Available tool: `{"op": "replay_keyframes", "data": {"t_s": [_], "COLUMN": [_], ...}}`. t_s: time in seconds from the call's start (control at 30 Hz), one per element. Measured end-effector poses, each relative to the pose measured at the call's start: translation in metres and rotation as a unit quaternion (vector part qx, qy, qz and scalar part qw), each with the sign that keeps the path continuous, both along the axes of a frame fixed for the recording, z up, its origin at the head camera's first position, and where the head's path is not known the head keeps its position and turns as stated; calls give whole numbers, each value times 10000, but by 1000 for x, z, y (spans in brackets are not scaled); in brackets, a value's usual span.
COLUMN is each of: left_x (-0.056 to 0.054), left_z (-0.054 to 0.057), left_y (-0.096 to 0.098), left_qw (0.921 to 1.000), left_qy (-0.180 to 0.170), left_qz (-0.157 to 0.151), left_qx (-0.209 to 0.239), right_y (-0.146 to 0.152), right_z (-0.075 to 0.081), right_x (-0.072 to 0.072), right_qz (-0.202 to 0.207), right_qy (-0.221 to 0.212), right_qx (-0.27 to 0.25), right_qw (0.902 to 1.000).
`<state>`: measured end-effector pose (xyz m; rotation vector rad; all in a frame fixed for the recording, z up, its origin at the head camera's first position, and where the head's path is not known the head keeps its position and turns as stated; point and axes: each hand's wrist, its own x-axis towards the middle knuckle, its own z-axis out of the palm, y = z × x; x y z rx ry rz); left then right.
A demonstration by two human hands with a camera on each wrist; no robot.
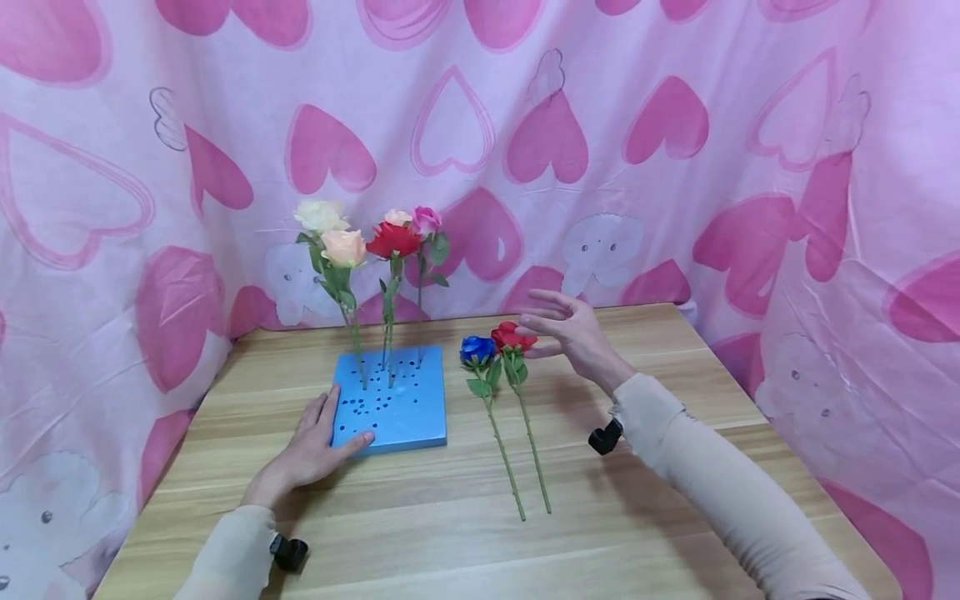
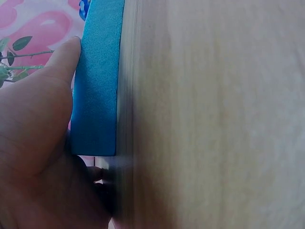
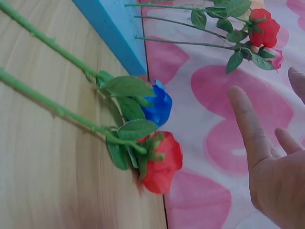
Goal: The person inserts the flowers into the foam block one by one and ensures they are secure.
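Observation:
My left hand (image 1: 315,446) rests against the near left corner of a blue pegboard-like block (image 1: 408,417) with many holes, its thumb along the top by the front edge. The left wrist view shows the thumb lying straight beside the block's side face (image 2: 97,95). My right hand (image 1: 566,333) hovers with spread fingers and nothing in its grasp, close over a red rose (image 1: 510,336). That rose lies on the table next to a blue rose (image 1: 477,350); their green stems point toward me. In the right wrist view, the hand (image 3: 279,174) stays apart from both blooms.
Several artificial roses stand upright in the block: a white rose (image 1: 321,216), a peach rose (image 1: 343,248), a red rose (image 1: 393,239) and a pink rose (image 1: 427,220) among them. A pink heart-print curtain (image 1: 480,108) surrounds the wooden table (image 1: 420,533) at the back and sides.

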<state>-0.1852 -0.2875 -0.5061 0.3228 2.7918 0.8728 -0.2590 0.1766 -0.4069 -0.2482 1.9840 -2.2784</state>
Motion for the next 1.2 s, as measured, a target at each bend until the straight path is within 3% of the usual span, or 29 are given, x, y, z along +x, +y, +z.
{"op": "replay_keyframes", "data": {"t_s": [0.27, 0.57, 0.8, 1.2], "left_x": [-1, 0, 1, -1], "left_z": [1, 3, 2, 1], "left_y": [1, 0, 0, -2], "left_qw": [10000, 10000, 10000, 10000], "left_qy": [23, 27, 21, 47], "left_qz": [-14, -30, -54, -58], "left_qx": [13, -57, 27, 39], "right_y": [10, 17, 15, 10], "right_z": [-13, -45, -66, -86], "right_x": [9, 26, 34, 41], "right_qz": [9, 116, 466, 344], "right_qy": [-278, -331, -721, -1291], "right_qx": [241, 1038, 511, 607], "right_qw": [9993, 9940, 9950, 9892]}}
